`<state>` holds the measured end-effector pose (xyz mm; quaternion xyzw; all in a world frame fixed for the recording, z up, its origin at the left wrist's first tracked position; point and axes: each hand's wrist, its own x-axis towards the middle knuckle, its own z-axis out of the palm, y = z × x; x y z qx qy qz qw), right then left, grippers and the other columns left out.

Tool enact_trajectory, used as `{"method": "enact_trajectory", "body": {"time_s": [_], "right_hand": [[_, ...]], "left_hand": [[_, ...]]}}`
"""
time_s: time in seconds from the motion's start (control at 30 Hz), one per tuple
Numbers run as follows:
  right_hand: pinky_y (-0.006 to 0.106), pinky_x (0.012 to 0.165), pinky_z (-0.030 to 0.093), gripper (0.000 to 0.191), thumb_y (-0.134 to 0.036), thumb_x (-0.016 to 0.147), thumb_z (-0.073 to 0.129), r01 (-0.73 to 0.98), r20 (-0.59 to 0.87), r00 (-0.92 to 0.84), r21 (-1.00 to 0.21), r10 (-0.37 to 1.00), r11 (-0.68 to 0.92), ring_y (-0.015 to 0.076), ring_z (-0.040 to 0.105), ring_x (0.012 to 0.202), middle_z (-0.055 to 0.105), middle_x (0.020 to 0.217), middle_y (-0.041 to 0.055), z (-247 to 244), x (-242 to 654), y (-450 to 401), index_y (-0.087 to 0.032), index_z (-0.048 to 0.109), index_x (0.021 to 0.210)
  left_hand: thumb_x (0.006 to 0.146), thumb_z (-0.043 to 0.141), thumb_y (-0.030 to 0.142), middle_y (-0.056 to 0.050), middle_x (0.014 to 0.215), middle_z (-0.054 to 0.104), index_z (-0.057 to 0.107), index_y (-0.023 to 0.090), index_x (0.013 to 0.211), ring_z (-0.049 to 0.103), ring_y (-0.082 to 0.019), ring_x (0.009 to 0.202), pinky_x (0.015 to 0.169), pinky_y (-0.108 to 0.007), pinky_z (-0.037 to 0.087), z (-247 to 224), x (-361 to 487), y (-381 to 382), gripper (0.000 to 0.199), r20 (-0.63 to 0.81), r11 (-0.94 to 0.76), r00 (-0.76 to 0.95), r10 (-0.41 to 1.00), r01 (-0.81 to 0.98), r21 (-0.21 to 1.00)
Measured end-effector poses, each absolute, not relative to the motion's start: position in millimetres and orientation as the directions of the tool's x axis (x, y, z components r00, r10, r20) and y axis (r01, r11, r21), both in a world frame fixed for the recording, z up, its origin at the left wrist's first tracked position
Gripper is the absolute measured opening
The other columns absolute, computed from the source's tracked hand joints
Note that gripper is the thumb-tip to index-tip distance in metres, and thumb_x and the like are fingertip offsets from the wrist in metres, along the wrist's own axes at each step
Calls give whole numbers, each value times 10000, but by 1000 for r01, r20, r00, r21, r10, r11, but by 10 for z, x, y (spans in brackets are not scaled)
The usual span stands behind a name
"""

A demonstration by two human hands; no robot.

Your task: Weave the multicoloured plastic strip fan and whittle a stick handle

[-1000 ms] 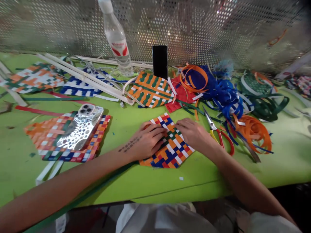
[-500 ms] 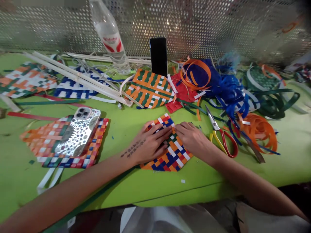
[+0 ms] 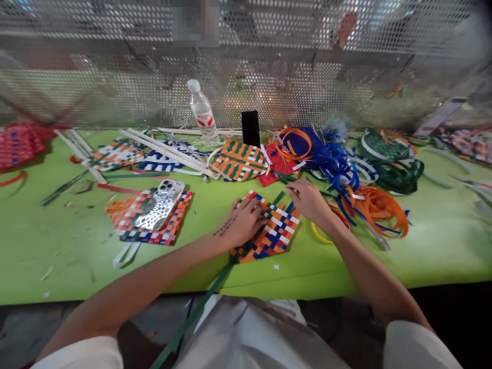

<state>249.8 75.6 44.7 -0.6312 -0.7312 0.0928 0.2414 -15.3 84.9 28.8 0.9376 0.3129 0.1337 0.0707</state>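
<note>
A woven piece (image 3: 279, 225) of orange, blue, white, red and green strips lies on the green table. My left hand (image 3: 248, 220) rests on its left part with the fingers spread and slightly bent. Loose strip ends stick up from its upper right edge. Just above that edge, my right hand (image 3: 305, 200) has its fingertips pinched together; what lies between them is too small to tell. Scissors (image 3: 321, 234) lie partly hidden under my right hand and forearm, their yellow and red handles showing. A long green strip (image 3: 203, 302) runs from the woven piece over the front edge.
Left of my hands, a patterned phone (image 3: 163, 205) lies on another woven piece (image 3: 119, 212). Behind are a bottle (image 3: 205, 120), an upright black phone (image 3: 251, 128) and pale flat sticks (image 3: 165, 151). Blue strips (image 3: 332, 159) and an orange coil (image 3: 378, 212) lie at right.
The view has tilted up and widened. My right hand has left the woven piece and moved up and right, over the scissors. My left hand stays on the weave.
</note>
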Motion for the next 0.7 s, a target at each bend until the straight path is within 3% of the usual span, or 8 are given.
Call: {"method": "enact_trajectory", "body": {"time_s": [0.1,0.2,0.43,0.57,0.7], "right_hand": [[443,988,499,333,-344,985,615,904,93,-116,-403,989,144,333,652,1138,731,1172,189,382,2475,808,-103,760,1162],[486,1009,478,354,-342,894,751,924,64,-43,-378,997,64,385,612,1207,719,1228,188,340,2409,858,-120,750,1170],[332,768,535,99,-236,869,752,692,85,37,-721,996,36,213,699,836,775,936,49,444,2286,899,-198,741,960],[355,798,565,133,-242,918,691,695,64,54,-719,996,8,225,736,865,806,977,50,461,2253,804,-227,812,973],[392,915,592,209,-325,978,652,657,91,-34,-749,995,91,244,755,1024,804,1126,41,450,2282,685,-270,835,1062]], "left_hand": [[1052,510,462,-159,1467,621,607,155,1404,546,-309,1360,1122,-485,372,230,-149,970,477,231,-850,819,525,492,190],[1075,462,457,-129,1494,617,581,170,1449,533,-282,1394,1146,-467,351,104,-133,960,486,275,-845,799,535,501,189],[1049,543,441,-117,1423,673,661,181,1308,577,-291,1342,1097,-471,380,45,-25,766,386,322,-735,663,676,636,236],[1035,578,422,-104,1307,734,697,187,1198,621,-285,1254,1078,-465,379,70,-24,767,310,367,-736,642,673,633,241],[1038,576,395,-75,1264,749,723,188,1127,638,-269,1178,1025,-450,399,111,-64,793,269,356,-749,660,662,605,270]]}}
